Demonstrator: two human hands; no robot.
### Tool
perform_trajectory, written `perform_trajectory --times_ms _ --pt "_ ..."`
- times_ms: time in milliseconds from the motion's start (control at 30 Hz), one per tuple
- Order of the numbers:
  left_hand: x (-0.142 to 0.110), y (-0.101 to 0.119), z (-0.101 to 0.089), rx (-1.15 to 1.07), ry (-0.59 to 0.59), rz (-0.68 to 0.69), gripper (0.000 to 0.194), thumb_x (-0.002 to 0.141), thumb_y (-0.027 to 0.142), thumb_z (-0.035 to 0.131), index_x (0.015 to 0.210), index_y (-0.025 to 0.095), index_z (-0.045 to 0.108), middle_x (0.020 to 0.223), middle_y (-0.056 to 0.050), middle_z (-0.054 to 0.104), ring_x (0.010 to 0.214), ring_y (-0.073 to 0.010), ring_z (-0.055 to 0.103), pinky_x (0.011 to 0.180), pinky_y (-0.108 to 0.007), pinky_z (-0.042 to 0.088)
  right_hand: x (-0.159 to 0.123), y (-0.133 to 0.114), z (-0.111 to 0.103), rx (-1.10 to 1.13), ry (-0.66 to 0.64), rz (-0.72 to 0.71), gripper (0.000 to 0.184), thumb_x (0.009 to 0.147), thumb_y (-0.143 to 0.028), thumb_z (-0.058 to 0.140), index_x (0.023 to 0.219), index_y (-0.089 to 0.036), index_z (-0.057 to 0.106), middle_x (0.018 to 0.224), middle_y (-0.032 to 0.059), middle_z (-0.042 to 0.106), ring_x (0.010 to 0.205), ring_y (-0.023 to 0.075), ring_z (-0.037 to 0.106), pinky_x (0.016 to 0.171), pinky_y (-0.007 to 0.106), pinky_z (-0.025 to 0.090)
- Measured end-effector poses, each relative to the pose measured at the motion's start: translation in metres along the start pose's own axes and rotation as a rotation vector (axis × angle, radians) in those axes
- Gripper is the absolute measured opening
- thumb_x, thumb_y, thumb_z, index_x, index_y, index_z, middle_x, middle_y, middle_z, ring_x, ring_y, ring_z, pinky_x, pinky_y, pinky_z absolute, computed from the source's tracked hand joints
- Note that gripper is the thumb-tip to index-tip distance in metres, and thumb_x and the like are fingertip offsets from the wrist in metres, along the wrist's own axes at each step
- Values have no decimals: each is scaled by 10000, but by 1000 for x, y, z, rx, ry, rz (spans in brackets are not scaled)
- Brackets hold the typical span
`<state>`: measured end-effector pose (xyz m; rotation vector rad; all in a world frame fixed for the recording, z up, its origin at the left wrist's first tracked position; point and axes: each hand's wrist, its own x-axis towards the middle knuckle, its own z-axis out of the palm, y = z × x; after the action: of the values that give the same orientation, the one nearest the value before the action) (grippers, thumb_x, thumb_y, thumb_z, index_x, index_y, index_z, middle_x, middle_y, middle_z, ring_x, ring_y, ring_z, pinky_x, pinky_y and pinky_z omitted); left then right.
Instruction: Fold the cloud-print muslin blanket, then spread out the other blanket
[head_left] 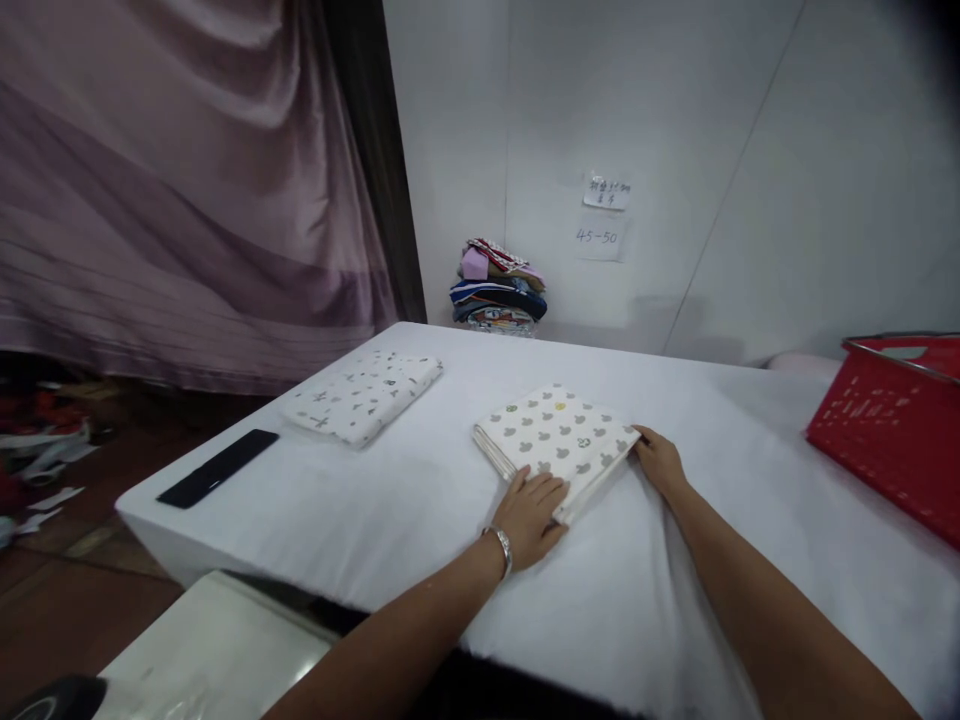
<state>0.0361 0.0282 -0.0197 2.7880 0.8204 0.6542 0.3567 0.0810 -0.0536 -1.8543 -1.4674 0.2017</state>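
Observation:
A folded white cloth (559, 430) with grey apple-like prints and a few odd-coloured ones lies near the middle of the white-covered table. My left hand (527, 518), with a silver bracelet at the wrist, rests on the cloth's near corner, its fingers stretched over the edge. At the right corner, my right hand (660, 460) pinches the cloth's edge; the thumb is partly hidden. Further left lies a second folded white cloth (367, 395) with small dark prints, apart from both hands.
A dark flat strip (219, 468) lies at the table's left edge. The red plastic basket (889, 425) stands at the right. Behind the table rises a pile of folded fabrics (499, 290) against the wall. A pinkish curtain (187, 180) hangs at left; a white surface (217, 650) sits below the front edge.

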Motion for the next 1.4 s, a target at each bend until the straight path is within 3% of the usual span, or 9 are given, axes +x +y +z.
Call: perform_trajectory --times_ms 267,433,567,667,967,1100,1233,1300,1400 --pt "0 -1 1 -28 0 3 478 833 349 483 1286 218 408 1332 -65 461 1260 -216 352 1096 -460 126 15 8 0 64 -50 47 385 709 -255 410 1006 -212 650 944 21 684 888 189 605 803 303 448" --pt "1 1 -1 4 19 -2 520 807 342 519 1295 215 394 1377 -66 401 1302 -228 277 1094 -452 132 5 2 -4 43 -36 17 451 730 -287 420 1134 -187 591 1017 49 662 910 195 595 817 317 449" --pt "1 3 -2 -6 -7 9 506 820 355 505 1294 226 383 1319 -52 470 1255 -207 347 1098 -442 122 -3 -2 -7 -96 -13 -77 541 755 -324 439 1279 -196 473 1165 69 592 1008 217 551 852 348 435" --pt "0 4 -2 -4 -8 7 503 821 357 504 1290 223 382 1316 -49 472 1250 -206 352 1098 -442 115 -5 -2 -7 -175 2 -156 489 775 -336 403 1219 -175 531 1163 84 589 1037 234 530 868 360 423" --pt "-2 1 5 -14 2 13 487 844 377 462 1296 219 371 1345 -42 443 1265 -191 334 1097 -414 127 10 10 -2 -167 -8 7 380 738 -289 418 1038 -220 640 915 54 685 845 224 608 706 308 452" --pt "-2 1 5 -2 8 18 477 844 374 463 1286 214 380 1346 -47 440 1265 -195 330 1092 -414 136 14 13 -3 -59 -17 -9 382 708 -312 444 1014 -207 649 899 44 690 828 212 610 720 303 459" --pt "-2 1 2 9 35 23 476 830 363 485 1270 207 395 1354 -54 426 1275 -205 307 1085 -417 144 11 3 -10 -64 -69 71 432 680 -303 460 1044 -152 638 952 85 680 874 228 608 787 332 462" --pt "-1 1 1 2 32 34 473 828 359 489 1266 207 397 1330 -55 452 1255 -204 333 1087 -423 134 4 -12 -13 -121 11 25 478 694 -300 444 1118 -142 598 1062 107 644 971 243 580 850 361 443" --pt "-1 2 0 -9 18 42 470 826 345 490 1266 210 395 1294 -52 486 1230 -200 366 1090 -423 128 -10 -47 -12 -173 136 -256 497 774 -334 380 1209 -142 522 1242 116 536 1175 244 449 977 405 354"
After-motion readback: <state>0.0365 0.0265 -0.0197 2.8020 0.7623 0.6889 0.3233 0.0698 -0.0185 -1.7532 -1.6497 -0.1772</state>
